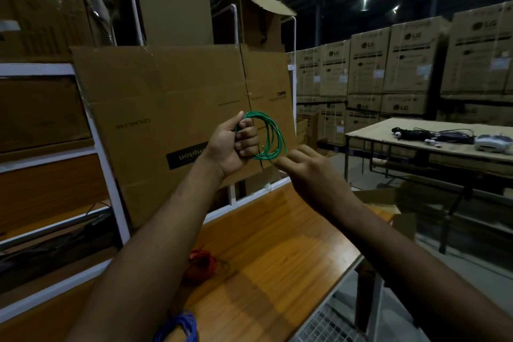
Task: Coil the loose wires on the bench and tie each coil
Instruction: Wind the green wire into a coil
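L hand (236,144) grips 1 green coil (268,136); R hand (308,172) pinches its end. On bench (291,244): 1 red coil (201,265), 1 blue coil (179,326).

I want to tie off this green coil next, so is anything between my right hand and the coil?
Nothing visible. The right hand is right beside the green coil, its fingertips at the lower loops, while the left hand grips the coil's other side above the bench.

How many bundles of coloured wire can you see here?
3. A green wire coil is gripped in the left hand, held up in the air. A red wire bundle lies on the wooden bench. A blue wire bundle sits at the bottom edge, partly cut off; others may be hidden.
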`<action>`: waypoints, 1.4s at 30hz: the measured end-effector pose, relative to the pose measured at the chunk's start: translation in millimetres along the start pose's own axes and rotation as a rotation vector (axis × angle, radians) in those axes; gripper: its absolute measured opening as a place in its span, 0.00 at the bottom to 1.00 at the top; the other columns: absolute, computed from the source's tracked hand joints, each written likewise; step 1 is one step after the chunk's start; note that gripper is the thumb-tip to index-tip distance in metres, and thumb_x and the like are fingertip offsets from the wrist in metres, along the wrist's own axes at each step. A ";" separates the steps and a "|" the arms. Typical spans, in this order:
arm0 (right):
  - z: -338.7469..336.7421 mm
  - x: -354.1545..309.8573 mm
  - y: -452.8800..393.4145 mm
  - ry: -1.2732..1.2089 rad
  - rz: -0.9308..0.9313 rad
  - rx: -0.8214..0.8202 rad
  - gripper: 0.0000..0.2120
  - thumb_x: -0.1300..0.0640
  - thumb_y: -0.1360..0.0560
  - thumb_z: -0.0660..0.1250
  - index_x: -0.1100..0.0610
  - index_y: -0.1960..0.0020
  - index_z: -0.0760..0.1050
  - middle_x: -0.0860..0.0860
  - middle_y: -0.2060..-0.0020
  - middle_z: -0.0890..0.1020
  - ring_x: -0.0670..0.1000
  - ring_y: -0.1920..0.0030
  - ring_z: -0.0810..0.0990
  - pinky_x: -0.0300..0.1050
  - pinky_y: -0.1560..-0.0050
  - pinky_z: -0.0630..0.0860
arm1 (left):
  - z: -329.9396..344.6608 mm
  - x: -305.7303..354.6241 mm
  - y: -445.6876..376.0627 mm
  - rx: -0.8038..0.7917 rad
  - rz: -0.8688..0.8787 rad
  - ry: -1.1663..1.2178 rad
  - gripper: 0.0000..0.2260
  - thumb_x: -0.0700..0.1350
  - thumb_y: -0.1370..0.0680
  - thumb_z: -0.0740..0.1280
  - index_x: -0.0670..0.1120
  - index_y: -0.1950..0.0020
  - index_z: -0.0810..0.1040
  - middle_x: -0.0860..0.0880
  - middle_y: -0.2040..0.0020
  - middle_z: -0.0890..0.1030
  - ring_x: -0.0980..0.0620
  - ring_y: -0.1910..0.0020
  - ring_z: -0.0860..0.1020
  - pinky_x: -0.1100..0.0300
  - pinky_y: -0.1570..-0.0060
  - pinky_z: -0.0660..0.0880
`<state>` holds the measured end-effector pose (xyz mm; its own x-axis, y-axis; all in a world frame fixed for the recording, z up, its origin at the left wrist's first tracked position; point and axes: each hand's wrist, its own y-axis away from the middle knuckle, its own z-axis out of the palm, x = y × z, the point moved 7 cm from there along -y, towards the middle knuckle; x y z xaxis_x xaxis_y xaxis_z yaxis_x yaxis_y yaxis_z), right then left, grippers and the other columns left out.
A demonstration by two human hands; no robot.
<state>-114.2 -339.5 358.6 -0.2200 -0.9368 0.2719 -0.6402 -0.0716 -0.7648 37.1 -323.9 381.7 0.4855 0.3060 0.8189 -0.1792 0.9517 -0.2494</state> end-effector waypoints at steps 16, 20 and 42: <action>-20.6 -9.7 -37.0 -0.341 0.226 0.103 0.09 0.57 0.24 0.71 0.58 0.45 0.81 0.53 0.49 0.86 0.47 0.52 0.85 0.46 0.50 0.83 | 13.0 -24.4 -1.1 0.038 -0.047 0.161 0.18 0.54 0.16 0.56 0.46 0.62 0.70 0.50 0.67 0.72 0.55 0.70 0.72 0.64 0.67 0.74; -13.5 7.3 -36.8 -0.453 0.524 0.217 0.08 0.53 0.27 0.75 0.53 0.51 0.80 0.49 0.56 0.86 0.43 0.58 0.83 0.45 0.56 0.83 | 13.3 -22.4 0.7 0.077 -0.008 0.144 0.20 0.54 0.16 0.55 0.42 0.56 0.75 0.48 0.62 0.74 0.54 0.65 0.75 0.62 0.59 0.76; 6.5 34.3 -56.4 -0.299 0.326 -0.211 0.18 0.40 0.18 0.54 0.51 0.36 0.68 0.51 0.45 0.80 0.50 0.46 0.77 0.48 0.47 0.75 | 19.3 -21.7 12.4 0.211 -0.051 -0.374 0.23 0.55 0.15 0.51 0.47 0.66 0.70 0.52 0.74 0.65 0.57 0.78 0.59 0.66 0.81 0.58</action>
<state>-80.9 -369.8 407.2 -0.2327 -0.9583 -0.1658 -0.7152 0.2841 -0.6385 7.8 -319.3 370.8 0.1621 0.1911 0.9681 -0.3524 0.9276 -0.1241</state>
